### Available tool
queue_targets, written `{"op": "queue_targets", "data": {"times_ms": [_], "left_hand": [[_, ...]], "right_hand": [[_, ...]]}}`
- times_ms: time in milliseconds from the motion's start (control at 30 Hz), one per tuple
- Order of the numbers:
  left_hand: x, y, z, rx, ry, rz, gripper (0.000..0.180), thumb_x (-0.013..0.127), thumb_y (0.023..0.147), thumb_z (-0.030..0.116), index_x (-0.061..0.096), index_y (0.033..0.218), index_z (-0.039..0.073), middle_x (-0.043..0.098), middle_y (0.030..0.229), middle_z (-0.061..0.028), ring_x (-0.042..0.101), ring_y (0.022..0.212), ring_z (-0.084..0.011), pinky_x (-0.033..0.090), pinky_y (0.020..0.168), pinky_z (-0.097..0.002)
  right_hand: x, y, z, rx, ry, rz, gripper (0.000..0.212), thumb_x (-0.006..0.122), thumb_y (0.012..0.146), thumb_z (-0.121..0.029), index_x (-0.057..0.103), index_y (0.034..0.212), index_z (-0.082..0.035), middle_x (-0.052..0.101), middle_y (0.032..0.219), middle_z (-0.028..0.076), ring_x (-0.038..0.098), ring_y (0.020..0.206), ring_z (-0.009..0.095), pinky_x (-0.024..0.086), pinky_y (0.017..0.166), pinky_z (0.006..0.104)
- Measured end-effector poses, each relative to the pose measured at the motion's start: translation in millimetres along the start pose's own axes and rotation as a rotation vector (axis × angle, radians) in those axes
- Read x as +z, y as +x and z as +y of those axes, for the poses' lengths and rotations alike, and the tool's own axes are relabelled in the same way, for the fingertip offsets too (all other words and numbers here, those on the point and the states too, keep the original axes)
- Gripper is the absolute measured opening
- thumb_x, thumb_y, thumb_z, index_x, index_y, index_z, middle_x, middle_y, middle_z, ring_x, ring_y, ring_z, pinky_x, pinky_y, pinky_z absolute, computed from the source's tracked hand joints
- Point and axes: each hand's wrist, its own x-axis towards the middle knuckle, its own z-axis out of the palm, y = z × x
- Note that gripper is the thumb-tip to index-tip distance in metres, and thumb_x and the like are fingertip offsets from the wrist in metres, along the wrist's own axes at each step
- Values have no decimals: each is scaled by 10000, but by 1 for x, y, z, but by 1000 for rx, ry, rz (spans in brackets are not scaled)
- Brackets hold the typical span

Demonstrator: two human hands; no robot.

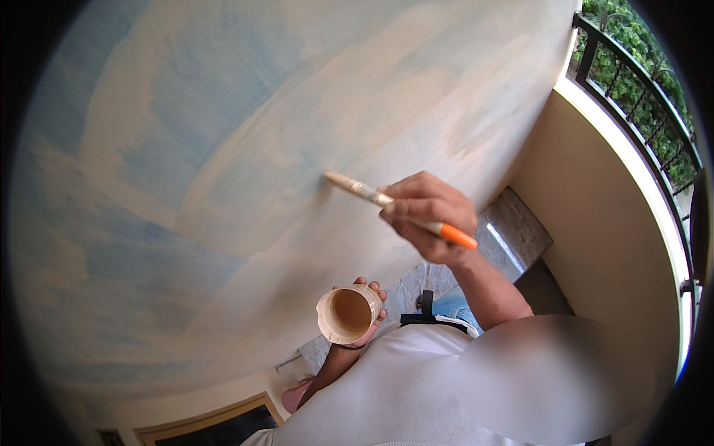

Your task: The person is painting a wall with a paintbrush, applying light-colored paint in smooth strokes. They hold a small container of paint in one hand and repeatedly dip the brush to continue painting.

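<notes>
My right hand (428, 215) grips a paintbrush (372, 195) with an orange handle end. Its pale bristle tip touches a wall (223, 149) painted in soft blue and cream patches. Lower down, my left hand (370, 312) holds a small round cup (348, 315) with tan paint inside, its mouth facing me. The cup hangs a little below and left of the brush hand, close to my white shirt.
A low cream parapet (617, 193) with a black metal railing (639, 97) runs along the right, green foliage beyond it. A grey stone floor (513, 230) shows below my arm. A dark framed panel (223, 427) sits at the bottom left.
</notes>
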Motion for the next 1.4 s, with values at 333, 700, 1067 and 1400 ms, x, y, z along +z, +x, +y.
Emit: {"op": "queue_targets", "data": {"times_ms": [333, 700, 1067, 1400], "left_hand": [[-8, -5, -8, 87, -50, 1, 577, 553, 1034, 532, 535, 1397, 84, 528, 1374, -147, 502, 1346, -368, 558, 1000, -530], [8, 6, -9, 85, -39, -37, 564, 540, 1040, 530, 544, 1388, 86, 528, 1364, -148, 504, 1333, -362, 564, 987, -536], [-6, 3, -6, 40, -37, -26, 538, 626, 1003, 476, 553, 1399, 119, 534, 1382, -110, 486, 1347, -328, 539, 1010, -510], [7, 7, -7, 37, -46, -33, 571, 570, 1027, 533, 540, 1383, 88, 534, 1370, -144, 498, 1344, -365, 560, 993, -530]], "right_hand": [[-105, 34, 58, 34, -654, 614, 127, 778, 884, 62, 736, 991, 9, 750, 991, 106, 728, 889, 186, 599, 783, 301], [-63, 46, 37, 181, 16, 375, 127, 786, 868, 44, 738, 981, 13, 753, 978, 129, 735, 842, 193, 611, 706, 305], [-36, 61, 27, -229, -706, 188, 206, 827, 781, 39, 761, 957, -45, 744, 926, 116, 727, 824, 227, 581, 669, 309], [-132, 100, 76, 95, -229, 640, 118, 791, 909, -19, 759, 1020, 7, 761, 995, 56, 722, 823, 135, 598, 682, 258]]}}
